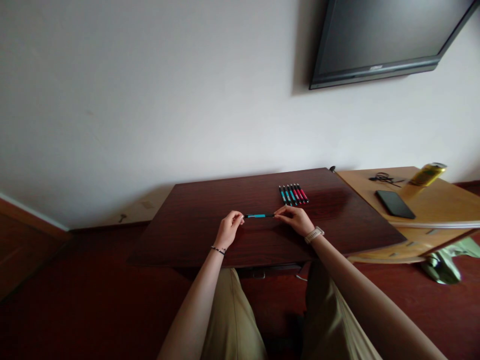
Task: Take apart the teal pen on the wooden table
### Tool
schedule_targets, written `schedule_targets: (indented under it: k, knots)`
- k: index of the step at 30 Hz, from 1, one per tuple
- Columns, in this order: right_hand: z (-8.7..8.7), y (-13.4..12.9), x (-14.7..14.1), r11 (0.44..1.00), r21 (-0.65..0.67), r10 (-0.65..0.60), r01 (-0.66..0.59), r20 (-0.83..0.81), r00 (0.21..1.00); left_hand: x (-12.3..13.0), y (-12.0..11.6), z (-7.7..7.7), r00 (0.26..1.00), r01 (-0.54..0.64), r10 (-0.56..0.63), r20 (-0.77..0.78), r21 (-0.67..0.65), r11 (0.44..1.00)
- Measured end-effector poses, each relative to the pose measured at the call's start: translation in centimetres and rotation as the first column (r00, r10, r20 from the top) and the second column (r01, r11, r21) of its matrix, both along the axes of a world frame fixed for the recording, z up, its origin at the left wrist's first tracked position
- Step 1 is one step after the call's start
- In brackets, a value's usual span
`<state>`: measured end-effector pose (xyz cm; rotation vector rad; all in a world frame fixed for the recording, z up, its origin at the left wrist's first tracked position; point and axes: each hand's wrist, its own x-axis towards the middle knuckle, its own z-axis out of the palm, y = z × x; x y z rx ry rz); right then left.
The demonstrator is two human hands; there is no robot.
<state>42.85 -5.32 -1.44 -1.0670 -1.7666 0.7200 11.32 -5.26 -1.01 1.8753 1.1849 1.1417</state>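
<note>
A black pen with a blue middle [257, 216] is held level, crosswise, over the dark wooden table [195, 205]. My left hand [228, 229] pinches its left end between thumb and fingers. The other end is in the fingertips of my right hand [296, 220]. Just beyond my right hand, a row of several pens [292, 194] lies side by side on the table, blue ones on the left and pink-red ones on the right. Whether the held pen touches the tabletop I cannot tell.
A lighter wooden cabinet [360, 182] adjoins the table on the right. On it are a dark phone [395, 204], a black cable [385, 178] and a yellow can [428, 174]. A television [386, 40] hangs on the wall above. Green cloth [444, 265] lies low at the right.
</note>
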Motion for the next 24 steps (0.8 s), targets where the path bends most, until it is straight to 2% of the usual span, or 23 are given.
schedule_targets:
  k: [6,8,12,17,24]
  knots:
    - [0.43,-0.07,-0.15,0.999,0.004,0.032,-0.032,0.021,0.999,0.24,-0.20,0.41,0.986,-0.063,0.067,-0.151,0.029,0.998]
    - [0.47,-0.08,-0.14,0.999,0.006,0.032,-0.032,0.029,0.999,0.35,-0.33,0.59,0.989,-0.049,0.050,-0.141,0.012,0.999]
    - [0.32,-0.07,-0.05,1.000,0.005,0.012,-0.012,0.029,1.000,0.36,-0.42,0.64,0.999,0.027,-0.027,-0.025,-0.020,0.999]
    - [-0.09,0.13,0.03,1.000,-0.015,0.010,-0.009,0.019,1.000,0.14,-0.15,0.27,0.997,0.022,-0.020,-0.076,0.021,1.000]
    - [-0.16,0.23,-0.03,0.999,-0.012,0.039,-0.039,0.015,0.999,0.29,-0.42,0.91,0.997,0.029,-0.032,-0.066,-0.053,0.998]
